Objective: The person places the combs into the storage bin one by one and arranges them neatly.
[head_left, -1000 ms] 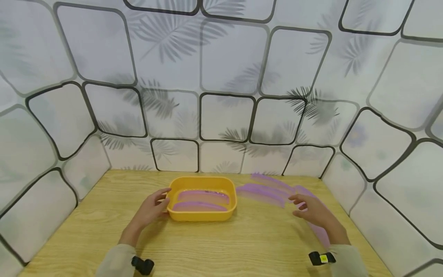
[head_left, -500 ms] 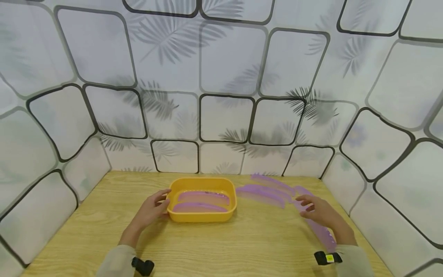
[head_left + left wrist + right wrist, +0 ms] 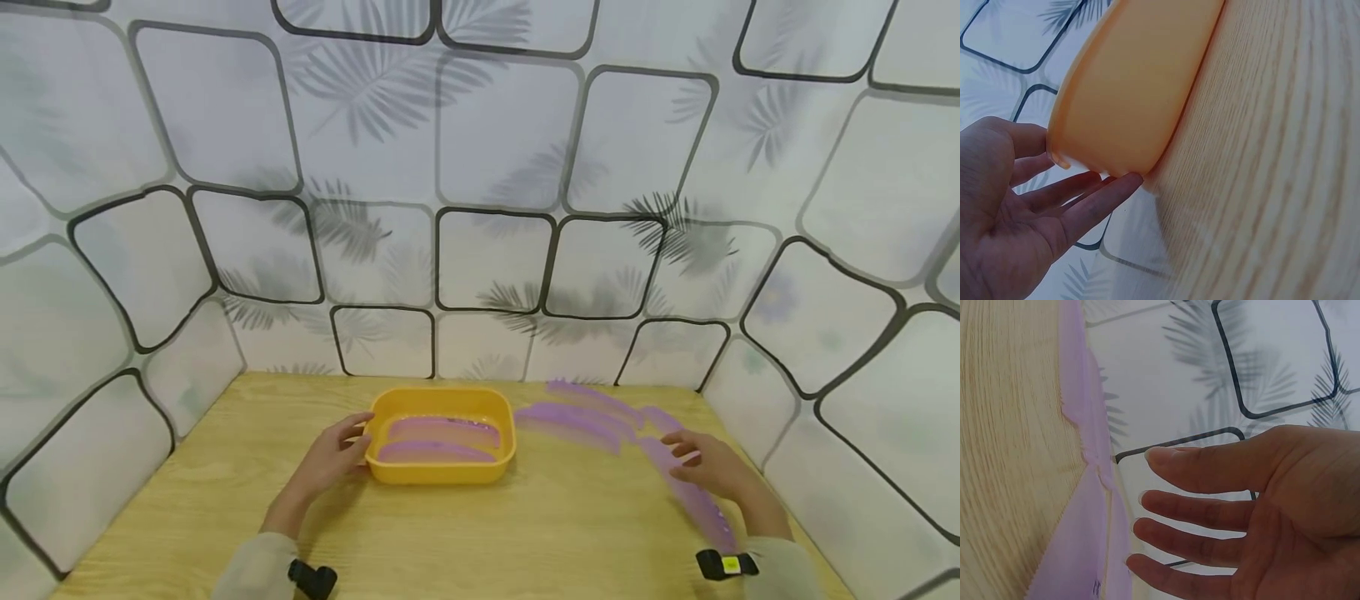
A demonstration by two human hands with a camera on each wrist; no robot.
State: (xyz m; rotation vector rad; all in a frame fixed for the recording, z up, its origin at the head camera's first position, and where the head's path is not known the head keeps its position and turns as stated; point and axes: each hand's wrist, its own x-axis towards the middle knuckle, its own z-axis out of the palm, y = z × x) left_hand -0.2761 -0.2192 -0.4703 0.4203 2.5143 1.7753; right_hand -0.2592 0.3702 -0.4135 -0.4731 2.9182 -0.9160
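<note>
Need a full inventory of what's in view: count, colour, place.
wood-grain table: 1, pale yellowish, lower part of the head view
patterned wall covering: three sides, whitish with grey leaves and dark outlines, behind and flanking the table
plastic tray: 1, yellow, on the table, left of centre
combs in the tray: 2, translucent purple, lying lengthwise
combs on the table: at least 4, overlap hides exact count, translucent purple, right of the tray
wrist devices: 2, black, one per wrist
sleeves: 2, pale beige, forearms
left hand: 1, touching tray's left end
right hand: 1, near the rightmost combs
</note>
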